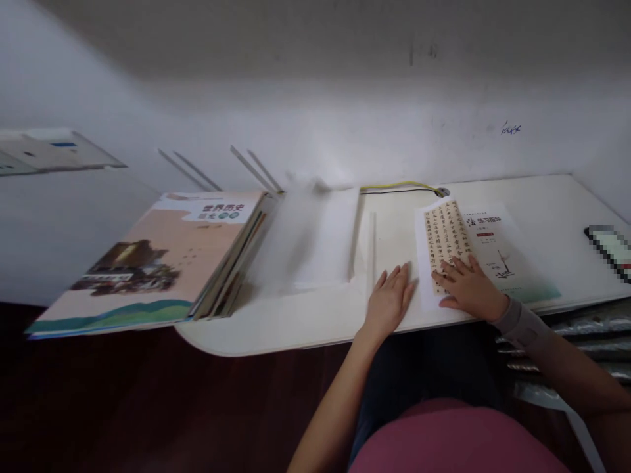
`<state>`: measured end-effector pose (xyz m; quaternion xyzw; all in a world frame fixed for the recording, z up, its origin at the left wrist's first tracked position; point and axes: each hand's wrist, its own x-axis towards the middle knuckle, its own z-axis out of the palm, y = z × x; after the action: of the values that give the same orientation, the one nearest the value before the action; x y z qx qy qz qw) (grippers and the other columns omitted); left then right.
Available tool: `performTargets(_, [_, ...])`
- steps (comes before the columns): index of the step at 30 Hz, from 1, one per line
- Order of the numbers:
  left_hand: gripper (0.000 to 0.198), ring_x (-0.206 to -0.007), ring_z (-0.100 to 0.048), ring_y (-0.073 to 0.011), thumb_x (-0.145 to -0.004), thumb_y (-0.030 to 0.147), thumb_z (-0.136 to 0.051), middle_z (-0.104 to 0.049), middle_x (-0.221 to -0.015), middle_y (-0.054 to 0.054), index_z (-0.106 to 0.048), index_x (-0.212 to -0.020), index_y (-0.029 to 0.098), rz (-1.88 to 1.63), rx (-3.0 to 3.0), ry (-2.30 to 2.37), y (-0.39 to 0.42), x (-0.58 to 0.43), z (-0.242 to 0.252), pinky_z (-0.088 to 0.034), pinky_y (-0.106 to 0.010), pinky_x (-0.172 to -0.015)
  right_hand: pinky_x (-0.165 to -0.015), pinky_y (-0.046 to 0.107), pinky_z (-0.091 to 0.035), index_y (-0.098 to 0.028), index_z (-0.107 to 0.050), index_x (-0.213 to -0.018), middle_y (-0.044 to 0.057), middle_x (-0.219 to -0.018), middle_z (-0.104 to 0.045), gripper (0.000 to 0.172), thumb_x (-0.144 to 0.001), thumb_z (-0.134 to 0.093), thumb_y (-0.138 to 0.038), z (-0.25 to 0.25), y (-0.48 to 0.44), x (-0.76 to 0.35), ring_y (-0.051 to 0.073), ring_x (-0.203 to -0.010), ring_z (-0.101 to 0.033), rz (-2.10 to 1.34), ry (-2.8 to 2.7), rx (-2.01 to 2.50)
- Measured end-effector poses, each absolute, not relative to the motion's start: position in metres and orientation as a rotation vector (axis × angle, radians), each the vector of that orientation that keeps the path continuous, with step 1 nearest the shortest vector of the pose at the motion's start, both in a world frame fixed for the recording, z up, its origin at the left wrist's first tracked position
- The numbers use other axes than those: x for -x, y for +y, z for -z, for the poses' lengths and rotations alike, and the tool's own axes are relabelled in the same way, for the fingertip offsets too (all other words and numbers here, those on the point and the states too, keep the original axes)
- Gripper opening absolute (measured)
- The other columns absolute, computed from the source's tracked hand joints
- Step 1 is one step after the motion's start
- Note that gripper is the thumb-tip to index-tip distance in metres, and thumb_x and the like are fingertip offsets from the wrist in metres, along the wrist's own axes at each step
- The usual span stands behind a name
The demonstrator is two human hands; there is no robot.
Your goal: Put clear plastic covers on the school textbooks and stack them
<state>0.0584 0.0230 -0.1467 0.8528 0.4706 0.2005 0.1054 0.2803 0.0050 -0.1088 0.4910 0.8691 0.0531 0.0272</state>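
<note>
My right hand [461,281] lies flat with fingers spread on a sheet printed with columns of Chinese characters [447,230]. Under the sheet's left side shows a white page edge. Beside it, partly covered, is a white booklet [497,230] with a green lower corner and a small drawing. My left hand [392,299] rests palm down on the white desk, left of the printed sheet, its fingers extended and nothing in it. Farther left lies a translucent white plastic cover or folder [320,236], blurred in places, so its exact kind is unclear.
A stack of books topped by a history textbook [142,263] overhangs the left end of the white desk [296,322]. A phone [611,249] lies at the right. Yellow and black cables [399,186] run along the wall to a desk hole. A wall socket [49,151] is at left.
</note>
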Motion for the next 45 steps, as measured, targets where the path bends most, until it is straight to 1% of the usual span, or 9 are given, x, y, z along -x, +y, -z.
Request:
performTargets(12, [0.047, -0.124, -0.048, -0.0222, -0.094, 0.035, -0.033, -0.054, -0.130, -0.016, -0.040, -0.133, 0.010, -0.643, -2.515, 1.478, 0.022, -0.059, 0.152, -0.035, -0.043, -0.106, -0.103, 0.060, -0.020, -0.022, -0.048, -0.133, 0.018, -0.137, -0.047, 0.054, -0.084, -0.056, -0.044, 0.111, -0.001, -0.272, 0.038, -0.127, -0.038, -0.209, 2.702, -1.535])
performTargets(19, [0.049, -0.125, -0.046, -0.0229, -0.094, 0.036, -0.035, -0.053, -0.132, -0.016, -0.039, -0.135, 0.010, -0.656, -2.518, 1.482, 0.020, -0.060, 0.151, -0.035, -0.043, -0.106, -0.102, 0.058, -0.023, -0.019, -0.049, -0.132, 0.020, -0.134, -0.049, 0.056, -0.083, -0.056, -0.046, 0.111, -0.010, -0.261, 0.038, -0.123, -0.043, -0.245, 2.717, -1.519])
performTargets(24, [0.054, -0.134, -0.034, -0.0281, -0.091, 0.044, -0.041, -0.041, -0.142, -0.013, -0.037, -0.139, 0.020, -0.616, -2.594, 1.463, 0.018, -0.061, 0.147, -0.032, -0.048, -0.107, -0.103, 0.055, -0.025, -0.013, -0.049, -0.131, 0.024, -0.131, -0.050, 0.059, -0.083, -0.057, -0.045, 0.110, -0.022, -0.252, 0.037, -0.118, -0.047, -0.273, 2.704, -1.537])
performTargets(26, [0.053, -0.134, -0.032, -0.0294, -0.090, 0.046, -0.041, -0.040, -0.143, -0.010, -0.040, -0.138, 0.024, -0.572, -2.625, 1.456, 0.017, -0.061, 0.145, -0.029, -0.051, -0.107, -0.102, 0.052, -0.028, -0.010, -0.050, -0.130, 0.025, -0.130, -0.051, 0.060, -0.082, -0.058, -0.045, 0.112, -0.028, -0.246, 0.036, -0.118, -0.048, -0.285, 2.697, -1.558])
performTargets(31, [0.050, -0.133, -0.033, -0.0314, -0.090, 0.047, -0.040, -0.039, -0.144, -0.011, -0.043, -0.136, 0.025, -0.521, -2.673, 1.432, 0.016, -0.061, 0.144, -0.028, -0.054, -0.107, -0.099, 0.048, -0.033, -0.007, -0.052, -0.127, 0.026, -0.126, -0.054, 0.064, -0.080, -0.058, -0.050, 0.113, -0.037, -0.235, 0.036, -0.116, -0.050, -0.282, 2.710, -1.502])
performTargets(34, [0.045, -0.132, -0.035, -0.0321, -0.089, 0.045, -0.044, -0.040, -0.144, -0.010, -0.050, -0.130, 0.027, -0.547, -2.668, 1.413, 0.015, -0.061, 0.143, -0.030, -0.055, -0.106, -0.093, 0.045, -0.037, -0.007, -0.054, -0.124, 0.024, -0.122, -0.056, 0.050, -0.087, -0.052, -0.041, 0.106, -0.031, -0.239, 0.033, -0.110, -0.053, -0.258, 2.725, -1.438])
performTargets(37, [0.038, -0.132, -0.036, -0.0321, -0.089, 0.044, -0.046, -0.041, -0.143, -0.009, -0.059, -0.121, 0.027, -0.586, -2.656, 1.389, 0.014, -0.061, 0.142, -0.031, -0.055, -0.105, -0.084, 0.039, -0.041, -0.013, -0.059, -0.116, 0.017, -0.109, -0.061, 0.032, -0.092, -0.041, -0.023, 0.095, -0.009, -0.252, 0.026, -0.098, -0.056, -0.183, 2.754, -1.272])
performTargets(41, [0.034, -0.134, -0.032, -0.0308, -0.090, 0.042, -0.045, -0.038, -0.145, -0.008, -0.063, -0.115, 0.026, -0.590, -2.706, 1.260, 0.012, -0.059, 0.139, -0.032, -0.053, -0.106, -0.076, 0.034, -0.042, -0.022, -0.059, -0.119, 0.010, -0.099, -0.059, 0.035, -0.090, -0.040, -0.016, 0.084, 0.032, -0.270, 0.022, -0.091, -0.055, -0.069, 2.769, -1.052])
performTargets(45, [0.032, -0.133, -0.034, -0.0327, -0.090, 0.041, -0.046, -0.043, -0.142, -0.010, -0.066, -0.110, 0.025, -0.618, -2.705, 1.227, 0.011, -0.059, 0.140, -0.033, -0.055, -0.104, -0.078, 0.034, -0.044, -0.027, -0.057, -0.124, 0.011, -0.104, -0.059, 0.043, -0.085, -0.044, -0.011, 0.082, 0.054, -0.277, 0.021, -0.093, -0.056, 0.006, 2.748, -0.968])
